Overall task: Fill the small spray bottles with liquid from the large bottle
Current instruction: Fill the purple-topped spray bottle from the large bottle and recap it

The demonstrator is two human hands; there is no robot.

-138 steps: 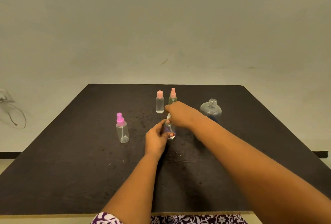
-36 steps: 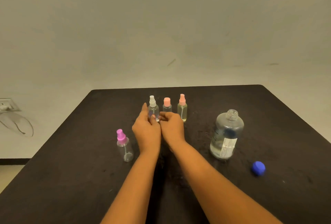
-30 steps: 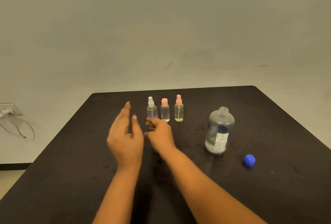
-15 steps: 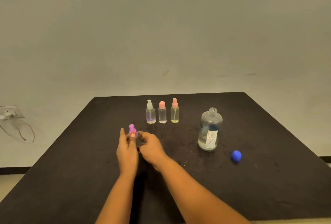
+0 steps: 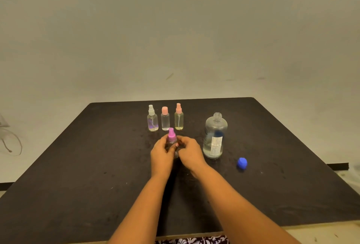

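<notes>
Just below the centre of the frame, the left hand (image 5: 162, 155) and right hand (image 5: 190, 154) are closing their fingers around the magenta-capped spray bottle (image 5: 171, 139), which looks empty. The next step is probably unscrewing its cap: hold the body upright and steady, turning only the top. Behind it, 3 small spray bottles (image 5: 165, 118) are standing in a row; the uncapped large bottle (image 5: 214, 136) and blue cap (image 5: 242, 163) are sitting to the right. The black table (image 5: 78, 175) is meeting a plain pale wall (image 5: 175, 39).
</notes>
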